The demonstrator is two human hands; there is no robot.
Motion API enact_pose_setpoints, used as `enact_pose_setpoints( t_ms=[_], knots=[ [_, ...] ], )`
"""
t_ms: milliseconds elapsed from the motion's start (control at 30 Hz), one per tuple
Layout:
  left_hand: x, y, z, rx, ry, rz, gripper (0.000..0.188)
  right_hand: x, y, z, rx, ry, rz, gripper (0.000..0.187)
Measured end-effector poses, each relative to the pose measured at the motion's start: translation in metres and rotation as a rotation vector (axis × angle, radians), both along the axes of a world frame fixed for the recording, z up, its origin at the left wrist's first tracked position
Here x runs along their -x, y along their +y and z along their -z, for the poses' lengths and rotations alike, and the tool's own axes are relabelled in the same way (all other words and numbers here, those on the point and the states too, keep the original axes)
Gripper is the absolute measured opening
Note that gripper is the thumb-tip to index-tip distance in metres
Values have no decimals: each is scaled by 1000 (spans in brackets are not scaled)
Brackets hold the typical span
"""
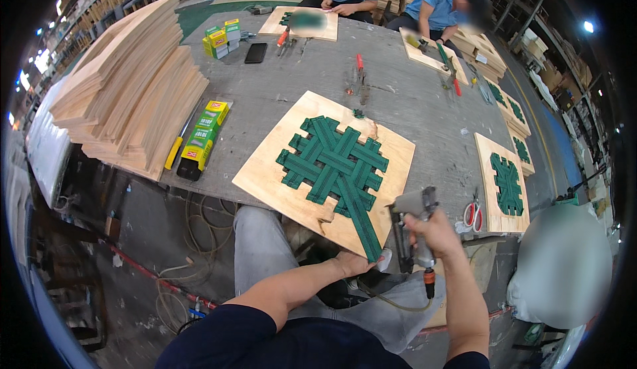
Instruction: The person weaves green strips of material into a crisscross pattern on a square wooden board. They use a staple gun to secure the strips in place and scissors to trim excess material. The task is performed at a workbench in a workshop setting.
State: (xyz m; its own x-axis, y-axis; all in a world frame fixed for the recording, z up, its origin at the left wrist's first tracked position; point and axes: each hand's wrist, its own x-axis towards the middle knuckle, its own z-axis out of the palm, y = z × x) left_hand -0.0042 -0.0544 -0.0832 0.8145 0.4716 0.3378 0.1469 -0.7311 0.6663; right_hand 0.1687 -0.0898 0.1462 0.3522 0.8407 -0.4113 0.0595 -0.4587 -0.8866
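A square light wooden board (265,160) lies turned at an angle at the table's near edge, its front corner over my lap. Dark green webbing straps (332,160) are woven across its middle in a lattice. One longer strap (361,226) runs from the weave to the board's near edge. There my left hand (355,263) is closed on its loose end; the fingertips are partly hidden. My right hand (434,233) grips a pneumatic staple gun (415,203) by its handle, just right of the board and apart from the strap. An air hose hangs below the gun.
Stacked wooden boards (129,97) rise at the left, beside a yellow-green box (206,133) and a yellow-handled cutter (174,151). Red-handled scissors (473,215) lie right, near another webbed board (488,170). Pliers (359,77) and a phone (256,53) lie farther back. Two people work across the table.
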Motion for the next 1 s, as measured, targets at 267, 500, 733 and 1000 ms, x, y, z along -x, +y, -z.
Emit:
enact_pose_setpoints(
  t_ms=[267, 500, 733, 1000],
  knots=[
    [-4, 9, 3, 136, -55, 65, 32, 38, 28, 19, 120, -16, -137, 28],
    [2, 13, -13, 164, -187, 98, 30, 47, 33, 22, 173, -110, -170, 29],
    [8, 11, -21, 131, -106, 75, 28, 55, 33, 25, 185, -195, -165, 26],
    [5, 10, -14, 146, -107, 101, 32, 69, 28, 24, 198, -153, -195, 28]
  ],
)
